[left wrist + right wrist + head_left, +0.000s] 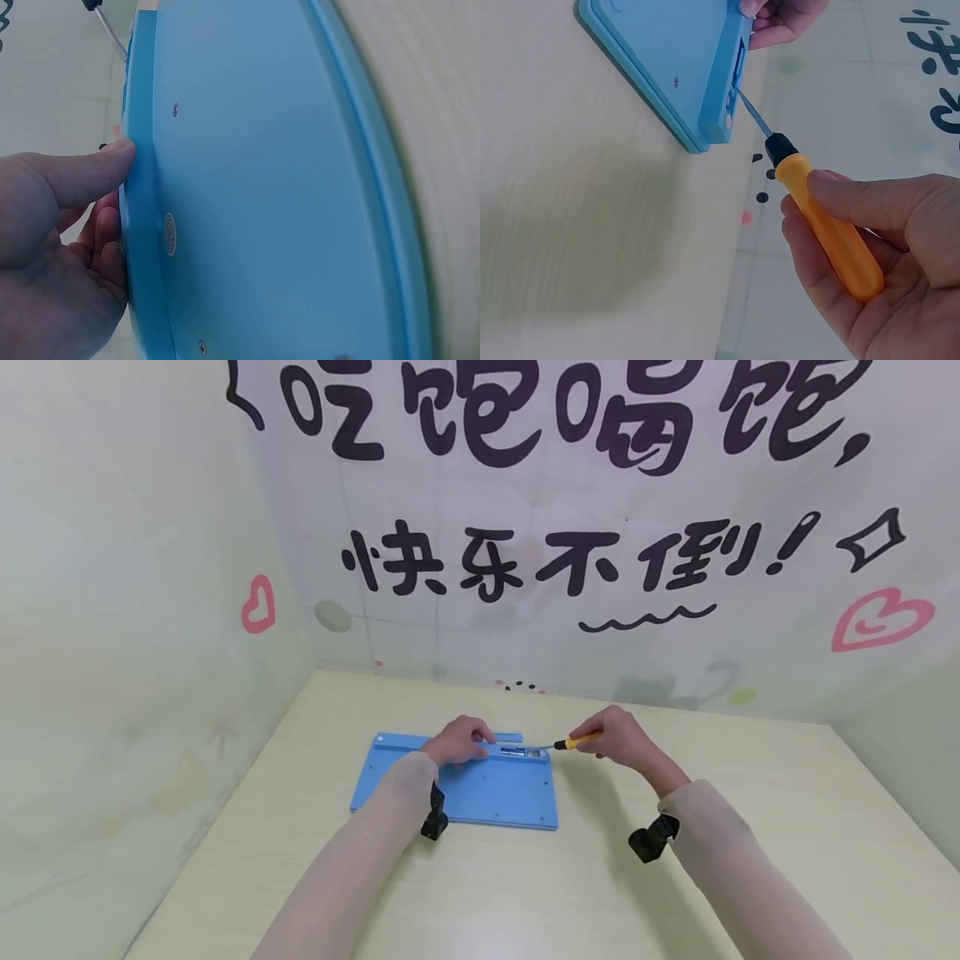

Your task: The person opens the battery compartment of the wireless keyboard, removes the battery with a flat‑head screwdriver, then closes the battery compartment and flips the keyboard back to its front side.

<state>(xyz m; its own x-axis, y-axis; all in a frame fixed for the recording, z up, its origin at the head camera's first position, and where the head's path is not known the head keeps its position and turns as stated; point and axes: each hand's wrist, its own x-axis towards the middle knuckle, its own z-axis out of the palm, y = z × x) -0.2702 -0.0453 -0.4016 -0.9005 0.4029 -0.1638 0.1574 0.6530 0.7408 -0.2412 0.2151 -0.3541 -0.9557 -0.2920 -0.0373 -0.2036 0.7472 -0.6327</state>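
Note:
A blue keyboard point(517, 793) lies face down on the table, its screw-dotted underside up and its raised ridge along the far side. In that ridge a battery compartment point(739, 64) is uncovered near the right end, and a battery point(513, 752) shows inside. My left hand point(455, 742) grips the ridge left of the compartment, thumb point(112, 161) on the near face and fingers curled behind. From the right, my right hand point(617, 739) holds a screwdriver point(832, 232) by its yellow handle. Its thin shaft point(754, 112) slants to the compartment, with the tip right at the opening.
Just behind the keyboard lies a narrow blue strip point(509, 737) on the pale wooden table point(480, 893). A wall with black lettering point(577, 560) rises at the table's far edge, and another wall point(150, 610) borders the left side.

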